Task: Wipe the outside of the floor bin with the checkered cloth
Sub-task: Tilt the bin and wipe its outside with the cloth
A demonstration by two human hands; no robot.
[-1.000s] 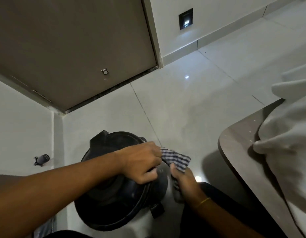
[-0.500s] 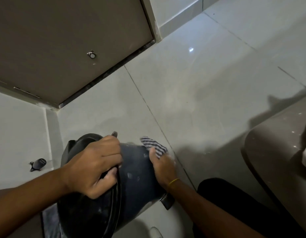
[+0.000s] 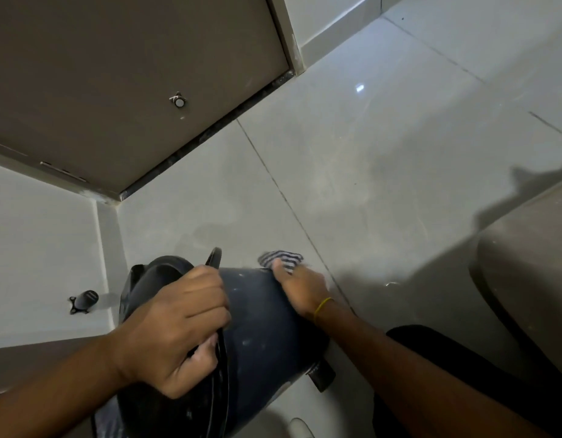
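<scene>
The dark blue floor bin [image 3: 260,330] is tipped on its side on the pale tiles, its dusty outer wall facing up. My left hand [image 3: 175,330] grips the bin's black top rim. On the far side of the wall, my right hand [image 3: 300,289] presses the checkered cloth [image 3: 282,260] against the bin; only a striped corner of the cloth shows past my fingers. A yellow band circles my right wrist. The bin's pedal [image 3: 320,376] sticks out at its base.
A brown door [image 3: 115,77] with a small metal stop fills the upper left. A black door stopper [image 3: 83,300] sits on the wall at left. A rounded brown tabletop [image 3: 526,279] is at the right, and my dark-clad knee [image 3: 447,368] is below it.
The bin went from upright to tipped on its side. My left hand shifted from the lid to the rim, and my right hand carried the cloth onto the outer wall.
</scene>
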